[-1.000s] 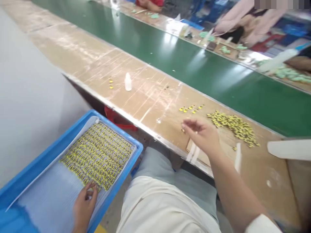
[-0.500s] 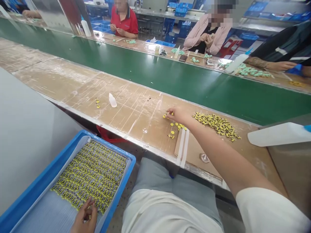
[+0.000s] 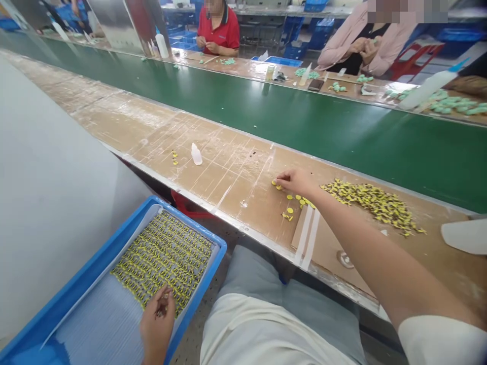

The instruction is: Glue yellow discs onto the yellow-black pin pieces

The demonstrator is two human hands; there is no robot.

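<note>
My left hand [image 3: 158, 319] is over the blue tray [image 3: 223, 243], with its fingers curled around a few small dark pieces, partly hidden. Under its fingertips, tight rows of small yellow-and-brown pieces [image 3: 163, 253] lie on a pale ribbed liner [image 3: 101, 314]. At the worktable, my right hand [image 3: 294, 181] reaches down with thumb and fingers pinched at a small yellow disc [image 3: 279, 187]. Several more yellow discs [image 3: 290, 210] lie just below that hand. To the right of it spreads a heap of yellow-and-brown pieces [image 3: 373, 203], partly behind my forearm.
A small white bottle [image 3: 196, 154] stands on the worktable. Taped cardboard [image 3: 327, 243] lies under my right forearm, and a large white bottle [image 3: 464, 236] lies at the right. Beyond runs a green conveyor belt [image 3: 228, 106]; co-workers sit across it.
My right hand has come down from above the cardboard to the yellow discs, and several discs now lie below it. My left hand stays at the rows' edge. The camera view has shifted.
</note>
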